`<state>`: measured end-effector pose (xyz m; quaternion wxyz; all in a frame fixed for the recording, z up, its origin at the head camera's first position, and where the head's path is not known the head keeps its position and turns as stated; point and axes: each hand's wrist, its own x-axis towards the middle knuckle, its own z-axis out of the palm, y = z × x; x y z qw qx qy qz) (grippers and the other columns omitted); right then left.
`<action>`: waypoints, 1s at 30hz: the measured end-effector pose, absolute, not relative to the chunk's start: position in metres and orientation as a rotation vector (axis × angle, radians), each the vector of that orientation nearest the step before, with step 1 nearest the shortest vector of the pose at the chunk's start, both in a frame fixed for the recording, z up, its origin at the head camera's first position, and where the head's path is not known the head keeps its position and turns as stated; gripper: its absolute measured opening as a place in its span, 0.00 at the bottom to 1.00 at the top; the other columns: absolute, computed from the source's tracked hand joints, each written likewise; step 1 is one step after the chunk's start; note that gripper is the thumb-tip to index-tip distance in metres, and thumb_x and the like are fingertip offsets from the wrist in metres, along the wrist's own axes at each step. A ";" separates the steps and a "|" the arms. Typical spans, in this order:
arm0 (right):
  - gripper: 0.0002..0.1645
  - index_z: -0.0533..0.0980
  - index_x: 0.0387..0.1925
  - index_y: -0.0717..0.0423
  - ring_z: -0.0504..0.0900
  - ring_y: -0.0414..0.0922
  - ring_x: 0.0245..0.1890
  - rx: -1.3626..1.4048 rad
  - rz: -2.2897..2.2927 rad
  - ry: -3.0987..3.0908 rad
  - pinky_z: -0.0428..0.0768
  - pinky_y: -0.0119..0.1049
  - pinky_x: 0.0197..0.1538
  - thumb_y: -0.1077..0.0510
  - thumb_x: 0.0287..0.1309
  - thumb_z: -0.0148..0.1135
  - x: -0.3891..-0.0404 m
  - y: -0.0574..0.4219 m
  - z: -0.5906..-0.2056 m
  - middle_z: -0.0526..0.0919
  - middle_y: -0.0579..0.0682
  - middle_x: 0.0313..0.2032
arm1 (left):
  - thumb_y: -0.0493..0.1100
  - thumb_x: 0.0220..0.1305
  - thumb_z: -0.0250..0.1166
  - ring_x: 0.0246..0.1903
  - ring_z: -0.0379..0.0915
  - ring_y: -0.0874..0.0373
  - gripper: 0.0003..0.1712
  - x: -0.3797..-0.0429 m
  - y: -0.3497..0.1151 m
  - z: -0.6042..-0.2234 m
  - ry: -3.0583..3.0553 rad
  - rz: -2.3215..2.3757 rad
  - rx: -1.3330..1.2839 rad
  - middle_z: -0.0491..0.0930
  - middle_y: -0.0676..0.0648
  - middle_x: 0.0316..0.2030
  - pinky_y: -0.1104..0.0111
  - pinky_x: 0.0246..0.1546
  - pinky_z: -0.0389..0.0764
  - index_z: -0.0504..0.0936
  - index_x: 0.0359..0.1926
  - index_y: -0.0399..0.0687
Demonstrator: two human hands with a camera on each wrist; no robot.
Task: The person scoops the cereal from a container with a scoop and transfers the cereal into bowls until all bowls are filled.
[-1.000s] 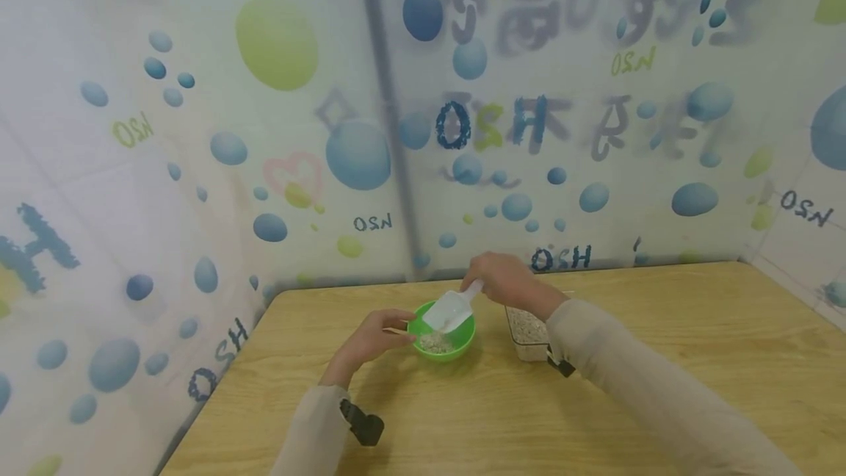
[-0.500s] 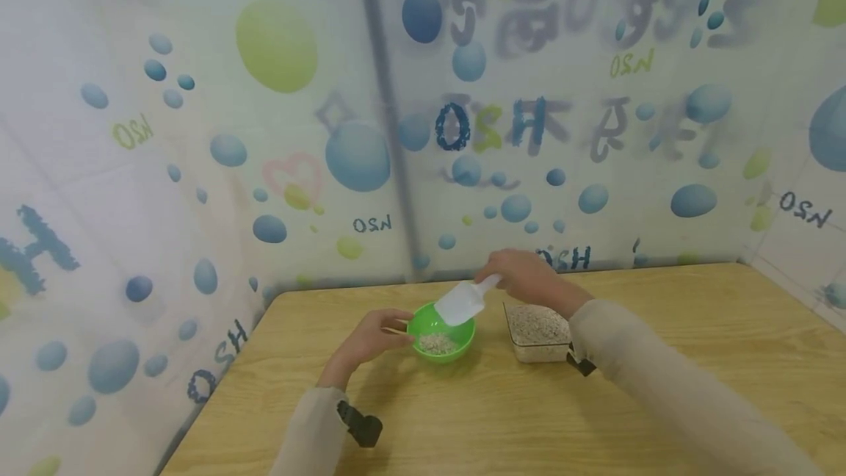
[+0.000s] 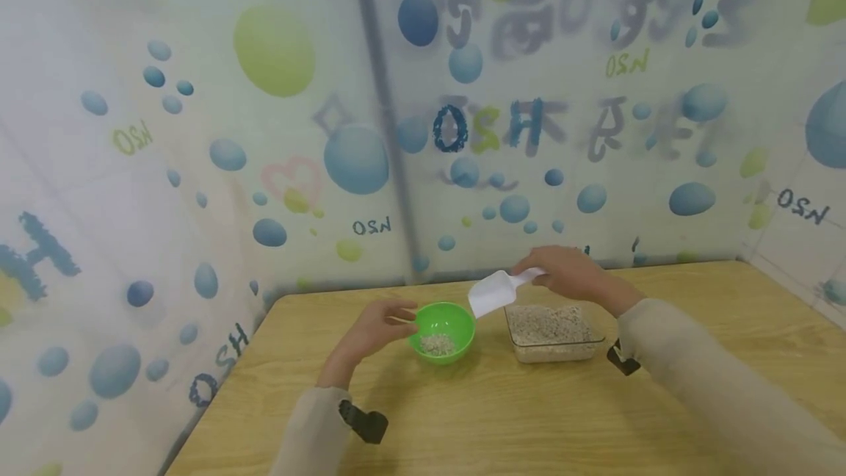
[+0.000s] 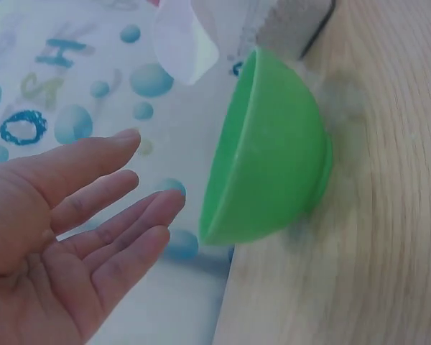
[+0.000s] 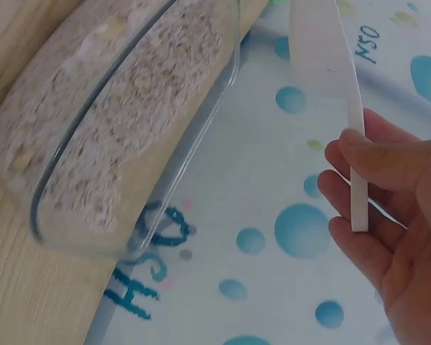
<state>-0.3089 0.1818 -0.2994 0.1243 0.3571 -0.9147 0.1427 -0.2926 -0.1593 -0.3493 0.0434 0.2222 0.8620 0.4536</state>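
My right hand (image 3: 568,272) grips the handle of a white scoop (image 3: 492,294), thumb on one side and fingers on the other in the right wrist view. The scoop is in the air between a green bowl (image 3: 459,318) and a clear container (image 3: 562,352). Pale flakes (image 3: 438,344) lie in the bottom of the bowl. The container holds much more of the flaky material (image 5: 140,93). Beside the bowl's left rim is my left hand (image 3: 377,329), fingers spread and relaxed; the left wrist view shows a gap between them and the bowl (image 4: 276,154).
Bowl and container stand on a wooden table (image 3: 476,417). Close behind its back edge hangs a pale curtain (image 3: 317,123) printed with blue and green dots and letters. A dark strap device (image 3: 363,421) sits on each wrist.
My right hand has moved right with the scoop, away from above the bowl toward the container. My left fingers have come off the bowl's rim. The bowl stays in place.
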 end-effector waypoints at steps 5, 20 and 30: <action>0.18 0.79 0.47 0.54 0.76 0.56 0.47 0.979 0.394 -2.734 0.75 0.51 0.44 0.68 0.53 0.61 -0.305 0.203 -0.295 0.80 0.54 0.45 | 0.41 0.59 0.64 0.45 0.75 0.43 0.25 -0.294 -0.139 -0.348 2.575 1.431 0.725 0.76 0.34 0.47 0.59 0.43 0.77 0.73 0.55 0.35; 0.16 0.79 0.46 0.57 0.76 0.58 0.46 0.831 0.429 -2.865 0.74 0.54 0.46 0.68 0.54 0.59 -0.292 0.253 -0.293 0.80 0.55 0.43 | 0.39 0.58 0.64 0.44 0.76 0.49 0.20 -0.294 -0.063 -0.351 2.461 1.432 0.757 0.78 0.38 0.45 0.63 0.43 0.77 0.77 0.52 0.39; 0.16 0.80 0.43 0.58 0.76 0.60 0.45 0.888 0.347 -2.839 0.74 0.55 0.45 0.71 0.51 0.61 -0.296 0.267 -0.302 0.80 0.58 0.43 | 0.41 0.55 0.67 0.45 0.74 0.50 0.21 -0.297 -0.027 -0.368 2.493 1.428 0.649 0.78 0.41 0.46 0.64 0.42 0.77 0.78 0.51 0.38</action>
